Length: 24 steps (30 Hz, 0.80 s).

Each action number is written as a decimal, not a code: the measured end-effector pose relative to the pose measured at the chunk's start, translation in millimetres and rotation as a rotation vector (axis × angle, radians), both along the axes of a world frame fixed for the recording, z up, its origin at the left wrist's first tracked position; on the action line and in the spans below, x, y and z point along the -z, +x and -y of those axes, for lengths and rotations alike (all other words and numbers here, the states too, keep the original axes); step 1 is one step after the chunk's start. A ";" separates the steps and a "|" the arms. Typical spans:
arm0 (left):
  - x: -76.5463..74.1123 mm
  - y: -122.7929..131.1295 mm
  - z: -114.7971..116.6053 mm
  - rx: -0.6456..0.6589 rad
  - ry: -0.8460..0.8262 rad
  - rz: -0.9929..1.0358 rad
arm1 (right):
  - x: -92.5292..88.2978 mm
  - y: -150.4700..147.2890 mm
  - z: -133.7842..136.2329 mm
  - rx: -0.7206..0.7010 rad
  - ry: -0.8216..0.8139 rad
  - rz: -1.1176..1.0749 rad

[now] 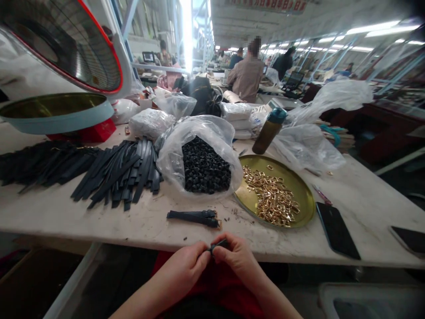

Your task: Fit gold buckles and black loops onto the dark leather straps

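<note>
My left hand [192,262] and my right hand [234,253] meet at the table's front edge, both closed on a dark strap [219,244]. Fingers cover most of it, so whether a buckle is on it cannot be made out. Just beyond lie a few dark straps with gold buckles [194,217]. Behind these, an open plastic bag [169,164] holds many small black loops [207,168]. A round gold tray [307,199] to the right carries a heap of gold buckles [277,197]. Loose dark straps [119,173] are piled on the left.
At the left stand a fan with a red rim [119,66] and a round blue-sided tin [59,115]. A bottle [268,130] rises behind the gold tray. A phone [337,230] and a small pinkish tool [322,195] lie right of it. Other people [247,75] sit farther back.
</note>
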<state>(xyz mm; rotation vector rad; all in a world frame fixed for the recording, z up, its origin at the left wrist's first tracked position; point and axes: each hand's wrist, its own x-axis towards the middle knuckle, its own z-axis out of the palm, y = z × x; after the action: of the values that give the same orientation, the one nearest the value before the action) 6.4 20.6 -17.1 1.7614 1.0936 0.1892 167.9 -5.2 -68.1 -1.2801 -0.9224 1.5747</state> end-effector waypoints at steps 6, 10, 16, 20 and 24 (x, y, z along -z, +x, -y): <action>19.7 18.4 -9.2 -0.185 -0.010 0.218 | -0.3 18.9 -21.3 -0.024 0.223 0.270; 25.6 23.0 -19.4 -0.274 -0.076 0.253 | -13.3 87.6 -78.5 0.116 0.318 1.080; 37.8 27.5 -19.1 -0.370 -0.229 0.323 | -10.4 154.8 -152.4 0.119 0.180 1.234; 38.0 27.0 -17.2 -0.339 -0.362 0.371 | -9.1 150.0 -148.3 0.094 0.197 1.136; 28.4 30.1 -15.2 -0.403 -0.393 0.425 | -20.2 112.1 -110.1 0.006 0.223 0.906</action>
<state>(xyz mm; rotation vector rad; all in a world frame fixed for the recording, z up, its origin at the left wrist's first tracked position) 36.5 35.8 -45.5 1.0761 1.0705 0.5318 280.0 104.9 -47.9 -1.8450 -1.5781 0.8011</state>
